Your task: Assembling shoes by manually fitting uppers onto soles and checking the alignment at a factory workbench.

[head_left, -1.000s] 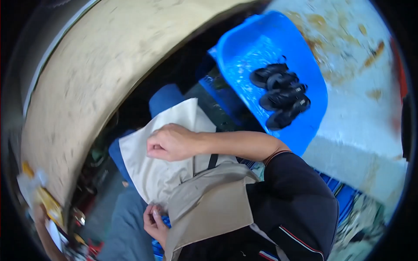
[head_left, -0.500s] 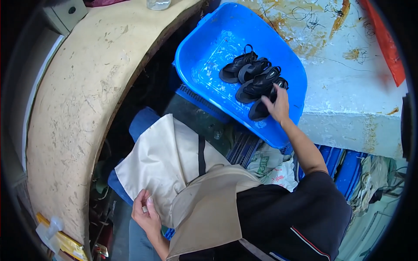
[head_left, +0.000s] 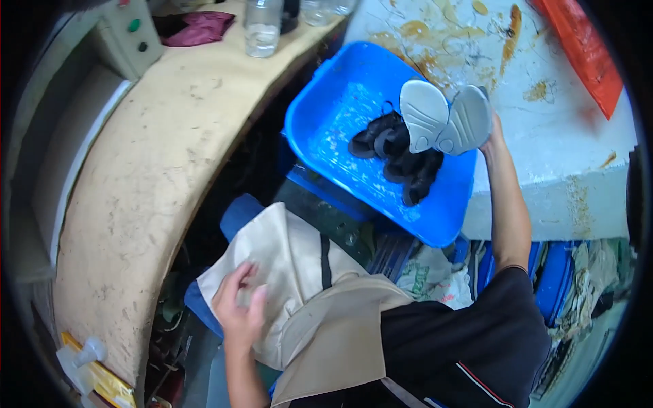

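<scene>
My right hand (head_left: 492, 133), reaching out over the right side of the blue plastic tub (head_left: 326, 163), grips a pair of pale grey shoe soles (head_left: 445, 121) at the edge of the right-hand one. Their broad ends fan apart and grooves run across the faces towards me; most of the fingers are hidden behind them. Beneath, several black strappy sandals (head_left: 398, 153) lie in a row in the tub, partly covered by the soles. My left hand (head_left: 239, 302) hovers over the cream apron (head_left: 286, 245) on my lap, fingers bent and thumb apart, holding nothing.
A curved beige worktop (head_left: 163, 136) runs along the left, with a clear bottle (head_left: 262, 30) and dark pink cloth (head_left: 207, 28) at its far end. Right of the tub is a stained pale table (head_left: 537, 136) bearing a red plastic sheet (head_left: 578, 47). White plastic bags (head_left: 435, 275) lie below.
My right hand has left the sandals in the tub and now holds the pale soles up, further right. My left hand has lifted slightly off the apron. The view has shifted a little.
</scene>
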`<action>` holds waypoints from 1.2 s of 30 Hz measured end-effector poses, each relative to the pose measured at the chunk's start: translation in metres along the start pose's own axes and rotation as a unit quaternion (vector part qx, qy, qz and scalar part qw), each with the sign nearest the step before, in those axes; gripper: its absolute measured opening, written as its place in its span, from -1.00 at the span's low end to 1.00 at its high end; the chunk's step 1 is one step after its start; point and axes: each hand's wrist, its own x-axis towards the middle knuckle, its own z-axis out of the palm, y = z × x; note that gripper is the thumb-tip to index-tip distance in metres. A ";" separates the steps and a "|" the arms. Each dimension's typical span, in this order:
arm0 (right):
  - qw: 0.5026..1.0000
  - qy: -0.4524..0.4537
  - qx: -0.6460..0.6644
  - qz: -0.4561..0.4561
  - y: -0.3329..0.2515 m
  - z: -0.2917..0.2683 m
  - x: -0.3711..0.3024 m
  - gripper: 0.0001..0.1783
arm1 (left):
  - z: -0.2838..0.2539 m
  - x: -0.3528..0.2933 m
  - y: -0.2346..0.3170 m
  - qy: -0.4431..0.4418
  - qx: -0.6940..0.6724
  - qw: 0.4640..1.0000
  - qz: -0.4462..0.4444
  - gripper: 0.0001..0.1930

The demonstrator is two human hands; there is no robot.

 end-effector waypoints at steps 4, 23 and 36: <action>0.982 -0.149 -0.112 -0.041 -0.045 0.047 -0.069 -0.71 | 0.043 0.050 0.050 -0.073 -0.023 0.990 0.119 0.18; 0.762 -0.277 -0.404 -0.423 -0.064 0.252 -0.163 -0.47 | -0.092 -0.061 0.046 0.331 -0.002 0.943 0.006 -0.85; 0.507 -0.247 -0.021 -0.826 -0.194 0.587 -0.437 -0.39 | -0.094 -0.172 0.010 0.535 0.040 0.841 -0.072 -0.75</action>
